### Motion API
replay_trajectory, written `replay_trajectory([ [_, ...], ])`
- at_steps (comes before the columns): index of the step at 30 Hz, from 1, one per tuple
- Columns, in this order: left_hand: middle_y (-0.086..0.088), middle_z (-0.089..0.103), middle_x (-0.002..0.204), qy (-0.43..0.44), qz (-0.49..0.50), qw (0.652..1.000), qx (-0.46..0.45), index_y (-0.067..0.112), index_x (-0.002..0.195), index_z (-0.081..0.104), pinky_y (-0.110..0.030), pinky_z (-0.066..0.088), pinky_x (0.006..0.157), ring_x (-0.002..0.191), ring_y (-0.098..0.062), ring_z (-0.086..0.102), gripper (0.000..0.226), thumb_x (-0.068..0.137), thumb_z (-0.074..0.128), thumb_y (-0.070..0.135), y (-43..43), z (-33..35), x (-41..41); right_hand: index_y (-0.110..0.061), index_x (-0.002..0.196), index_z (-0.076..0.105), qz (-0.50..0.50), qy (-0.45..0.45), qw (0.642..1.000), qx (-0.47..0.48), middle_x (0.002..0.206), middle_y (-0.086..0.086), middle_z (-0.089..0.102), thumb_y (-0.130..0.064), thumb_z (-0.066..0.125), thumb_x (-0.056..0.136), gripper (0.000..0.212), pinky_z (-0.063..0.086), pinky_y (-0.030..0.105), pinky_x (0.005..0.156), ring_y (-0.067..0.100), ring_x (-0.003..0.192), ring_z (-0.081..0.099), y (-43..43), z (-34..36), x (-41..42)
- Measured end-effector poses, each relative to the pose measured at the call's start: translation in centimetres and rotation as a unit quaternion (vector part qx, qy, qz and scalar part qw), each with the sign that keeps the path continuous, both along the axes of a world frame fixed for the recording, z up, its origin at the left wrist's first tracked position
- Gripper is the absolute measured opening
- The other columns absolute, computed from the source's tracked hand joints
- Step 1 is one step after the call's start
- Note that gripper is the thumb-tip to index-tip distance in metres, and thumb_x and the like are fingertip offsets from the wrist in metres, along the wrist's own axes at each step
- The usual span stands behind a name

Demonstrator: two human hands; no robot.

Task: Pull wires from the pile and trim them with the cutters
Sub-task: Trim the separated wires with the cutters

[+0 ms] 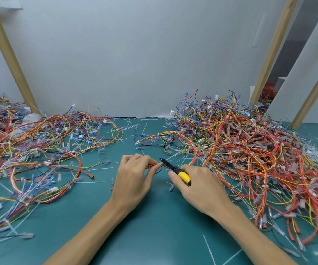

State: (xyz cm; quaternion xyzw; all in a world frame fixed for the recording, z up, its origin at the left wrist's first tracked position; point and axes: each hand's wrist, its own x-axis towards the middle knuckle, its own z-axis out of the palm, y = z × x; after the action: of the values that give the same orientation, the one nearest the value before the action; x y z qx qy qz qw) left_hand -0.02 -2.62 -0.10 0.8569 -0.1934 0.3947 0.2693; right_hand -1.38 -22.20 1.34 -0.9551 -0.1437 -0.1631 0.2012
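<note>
Pinching the red wires (153, 165), the left hand (133, 176) is holding them stiff (no wiggling) while the right hand (200, 188) is curling its grip round the cutters (175, 170), aiming their tip.

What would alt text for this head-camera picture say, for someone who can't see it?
The left hand pinches a bundle of wires while the right hand holds yellow-handled cutters at its end, above a green mat. Tangled wires fill a left pile and a right pile.
</note>
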Motion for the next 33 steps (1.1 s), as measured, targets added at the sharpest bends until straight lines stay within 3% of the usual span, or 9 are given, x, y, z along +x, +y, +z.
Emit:
replay_trajectory([
  [5, 0.01, 0.065, 0.079, 0.004, -0.005, 1.0, 0.0, 0.016, 0.081, 0.066, -0.029, 0.038, 0.078, 0.077, -0.007, 0.051, 0.012, 0.088, 0.065, 0.025, -0.1, -0.1, 0.0, -0.031, 0.082, 0.047, 0.009, 0.01, 0.999, -0.03, 0.079, -0.01, 0.052, -0.078, 0.018, 0.083, 0.055, 0.032, 0.034, 0.06, 0.016, 0.072, 0.048, -0.1, 0.1, 0.1],
  [10, 0.012, 0.064, 0.08, 0.018, -0.02, 1.0, 0.002, 0.017, 0.081, 0.065, -0.026, 0.037, 0.078, 0.076, -0.008, 0.052, 0.012, 0.089, 0.064, 0.027, -0.1, -0.1, -0.2, -0.027, 0.076, 0.044, 0.004, 0.003, 0.997, -0.075, 0.066, -0.008, 0.043, -0.076, 0.013, 0.084, 0.058, 0.03, 0.035, 0.057, 0.025, 0.071, 0.054, 0.0, 0.3, 0.1],
  [13, 0.014, 0.063, 0.082, 0.06, -0.029, 0.998, 0.006, 0.019, 0.085, 0.063, -0.027, 0.037, 0.08, 0.079, -0.008, 0.055, 0.013, 0.092, 0.06, 0.029, -0.2, -0.2, -0.3, -0.025, 0.074, 0.046, -0.006, 0.01, 0.997, -0.082, 0.061, -0.004, 0.042, -0.075, 0.014, 0.085, 0.06, 0.037, 0.037, 0.058, 0.029, 0.072, 0.058, -0.2, 0.5, 0.2],
  [16, 0.017, 0.063, 0.087, 0.125, -0.058, 0.99, -0.011, 0.024, 0.091, 0.062, -0.028, 0.037, 0.085, 0.087, -0.007, 0.056, 0.014, 0.097, 0.053, 0.034, -0.2, -0.4, -0.2, -0.019, 0.071, 0.052, -0.006, 0.042, 0.998, -0.046, 0.061, 0.001, 0.05, -0.074, 0.021, 0.088, 0.065, 0.044, 0.039, 0.062, 0.03, 0.066, 0.052, -0.4, 0.8, 0.4],
  [19, 0.019, 0.062, 0.089, 0.151, -0.092, 0.984, -0.02, 0.027, 0.093, 0.06, -0.026, 0.037, 0.087, 0.09, -0.004, 0.054, 0.019, 0.096, 0.049, 0.043, -0.2, -0.5, -0.1, -0.015, 0.066, 0.056, 0.017, 0.113, 0.993, 0.031, 0.056, 0.007, 0.059, -0.07, 0.032, 0.092, 0.066, 0.051, 0.035, 0.058, 0.025, 0.055, 0.061, -0.5, 1.3, 0.3],
  [23, 0.022, 0.065, 0.088, 0.192, -0.124, 0.972, -0.053, 0.032, 0.091, 0.06, -0.013, 0.038, 0.084, 0.089, 0.001, 0.058, 0.012, 0.092, 0.059, 0.044, 0.2, -0.3, 0.0, -0.009, 0.069, 0.065, 0.058, 0.256, 0.946, 0.189, 0.058, 0.01, 0.068, -0.06, 0.042, 0.096, 0.062, 0.051, 0.026, 0.045, 0.023, 0.047, 0.067, -0.2, 1.6, 0.2],
  [26, 0.016, 0.068, 0.074, 0.222, -0.149, 0.96, -0.081, 0.028, 0.083, 0.059, -0.014, 0.043, 0.074, 0.077, -0.002, 0.063, 0.012, 0.095, 0.06, 0.03, 0.4, 0.0, 0.2, -0.007, 0.071, 0.067, 0.061, 0.299, 0.921, 0.242, 0.061, 0.012, 0.068, -0.059, 0.044, 0.096, 0.062, 0.05, 0.026, 0.044, 0.025, 0.049, 0.066, -0.1, 1.7, 0.2],
  [29, 0.009, 0.064, 0.06, 0.26, -0.165, 0.946, -0.106, 0.022, 0.081, 0.058, -0.025, 0.047, 0.067, 0.06, -0.007, 0.06, 0.018, 0.098, 0.056, 0.028, 0.5, 0.3, 0.3, -0.006, 0.072, 0.067, 0.057, 0.306, 0.914, 0.261, 0.062, 0.013, 0.067, -0.059, 0.046, 0.096, 0.062, 0.05, 0.027, 0.045, 0.025, 0.049, 0.065, -0.1, 1.7, 0.2],
  [33, 0.013, 0.047, 0.052, 0.275, -0.162, 0.936, -0.152, 0.025, 0.076, 0.066, -0.021, 0.032, 0.052, 0.051, -0.004, 0.04, 0.029, 0.098, 0.051, 0.038, 0.6, 0.4, 0.2, -0.005, 0.073, 0.067, 0.06, 0.293, 0.92, 0.253, 0.064, 0.016, 0.068, -0.058, 0.046, 0.096, 0.061, 0.052, 0.028, 0.046, 0.025, 0.05, 0.066, 0.0, 1.7, 0.1],
])
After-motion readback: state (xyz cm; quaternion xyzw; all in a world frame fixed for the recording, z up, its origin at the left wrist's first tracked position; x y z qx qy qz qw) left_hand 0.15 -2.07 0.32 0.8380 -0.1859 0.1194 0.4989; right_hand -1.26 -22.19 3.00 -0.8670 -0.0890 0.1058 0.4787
